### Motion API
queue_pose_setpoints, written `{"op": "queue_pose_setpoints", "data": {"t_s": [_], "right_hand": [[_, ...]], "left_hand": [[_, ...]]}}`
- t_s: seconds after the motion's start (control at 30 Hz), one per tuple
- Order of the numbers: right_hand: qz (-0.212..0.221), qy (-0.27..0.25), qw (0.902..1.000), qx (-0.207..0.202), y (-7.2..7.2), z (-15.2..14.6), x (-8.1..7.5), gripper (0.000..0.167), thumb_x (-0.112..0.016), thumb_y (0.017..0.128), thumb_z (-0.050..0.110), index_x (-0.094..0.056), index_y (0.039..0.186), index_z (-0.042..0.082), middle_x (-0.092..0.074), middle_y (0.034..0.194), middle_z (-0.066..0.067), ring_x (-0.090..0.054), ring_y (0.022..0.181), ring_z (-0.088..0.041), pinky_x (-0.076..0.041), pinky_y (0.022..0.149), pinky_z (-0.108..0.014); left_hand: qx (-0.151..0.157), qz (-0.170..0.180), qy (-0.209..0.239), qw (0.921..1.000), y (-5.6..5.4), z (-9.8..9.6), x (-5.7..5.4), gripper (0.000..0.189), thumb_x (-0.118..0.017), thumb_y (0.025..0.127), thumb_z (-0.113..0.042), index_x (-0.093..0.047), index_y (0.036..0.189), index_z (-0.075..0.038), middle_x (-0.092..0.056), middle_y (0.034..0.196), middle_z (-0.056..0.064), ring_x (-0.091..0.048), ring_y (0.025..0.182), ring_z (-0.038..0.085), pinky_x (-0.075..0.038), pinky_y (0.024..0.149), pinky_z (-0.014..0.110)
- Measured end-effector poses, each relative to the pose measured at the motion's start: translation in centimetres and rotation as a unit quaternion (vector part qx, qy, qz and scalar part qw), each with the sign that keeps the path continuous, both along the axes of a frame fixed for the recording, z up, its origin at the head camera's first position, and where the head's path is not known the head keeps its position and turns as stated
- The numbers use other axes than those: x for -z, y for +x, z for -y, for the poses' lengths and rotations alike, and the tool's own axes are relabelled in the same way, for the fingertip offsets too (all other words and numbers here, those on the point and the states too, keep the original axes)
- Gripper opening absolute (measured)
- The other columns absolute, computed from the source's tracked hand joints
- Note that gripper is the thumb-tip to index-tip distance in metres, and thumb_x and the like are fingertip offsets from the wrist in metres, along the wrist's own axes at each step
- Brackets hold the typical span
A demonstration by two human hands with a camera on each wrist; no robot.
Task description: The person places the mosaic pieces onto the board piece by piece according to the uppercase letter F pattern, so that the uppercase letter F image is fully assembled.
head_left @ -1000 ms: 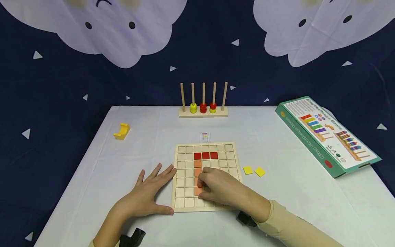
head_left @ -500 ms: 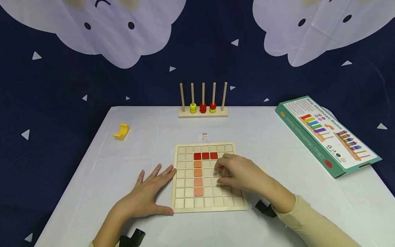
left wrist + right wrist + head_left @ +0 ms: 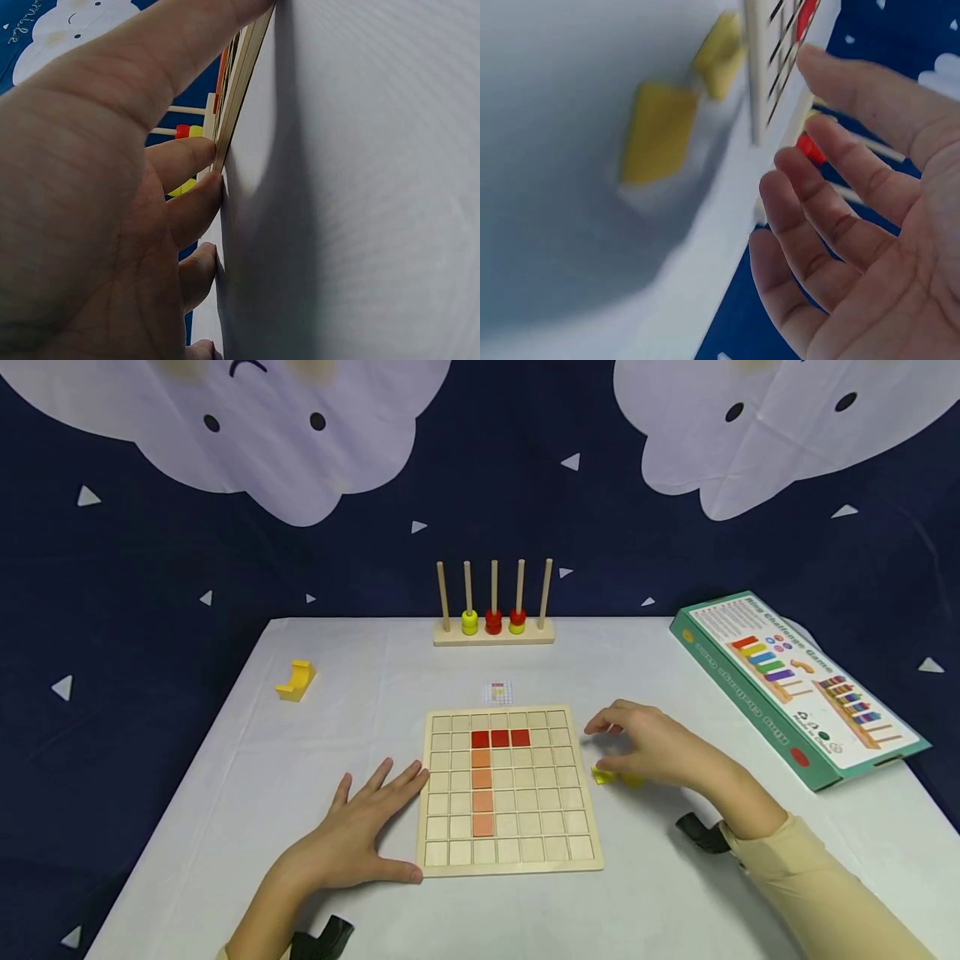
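Observation:
A wooden grid board (image 3: 531,848) lies flat mid-table. Three red tiles (image 3: 499,739) form a row near its top, and several orange tiles (image 3: 482,779) run in a column below the leftmost one. My left hand (image 3: 352,839) is spread on the table, thumb and fingertips touching the board's left edge. Just right of the board, my right hand (image 3: 660,747) hovers over two yellow tiles (image 3: 602,775), partly covering them in the head view. The right wrist view shows both, one nearer yellow tile (image 3: 660,133) and one farther, apart from the loosely bent, bare fingers.
Behind the board lies a small pattern card (image 3: 498,692). Farther back stands a peg rack (image 3: 495,633) with yellow and red rings. A yellow curved block (image 3: 297,681) sits at left, and a green game box (image 3: 795,693) at right.
My right hand has moved right, from the bottom orange tile across the board to above the yellow tiles. The left hand and the board have stayed in place.

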State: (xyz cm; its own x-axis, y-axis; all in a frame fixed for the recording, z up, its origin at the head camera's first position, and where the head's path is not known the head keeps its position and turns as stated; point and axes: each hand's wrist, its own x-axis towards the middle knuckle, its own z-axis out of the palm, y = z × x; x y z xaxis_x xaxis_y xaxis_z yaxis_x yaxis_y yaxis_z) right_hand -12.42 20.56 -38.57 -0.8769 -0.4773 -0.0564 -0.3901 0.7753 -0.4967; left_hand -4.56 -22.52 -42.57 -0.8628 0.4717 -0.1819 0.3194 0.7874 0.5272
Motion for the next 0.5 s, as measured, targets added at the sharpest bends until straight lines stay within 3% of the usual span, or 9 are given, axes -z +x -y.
{"op": "queue_pose_setpoints", "data": {"t_s": [0.5], "right_hand": [[0.082,-0.016,0.9965,-0.01,-1.1,-2.1,1.4,0.035,-0.093,0.082,0.019,-0.077,0.112,0.013,-0.076,0.111,0.002,-0.068,0.104,-0.017,-0.058,0.097,-0.041]], "left_hand": [[0.002,-0.001,0.006,1.0,0.0,0.0,-0.2,0.123,-0.09,0.07,-0.069,-0.032,0.171,-0.03,-0.028,0.179,-0.004,-0.013,0.168,0.044,0.001,0.121,0.085]]}}
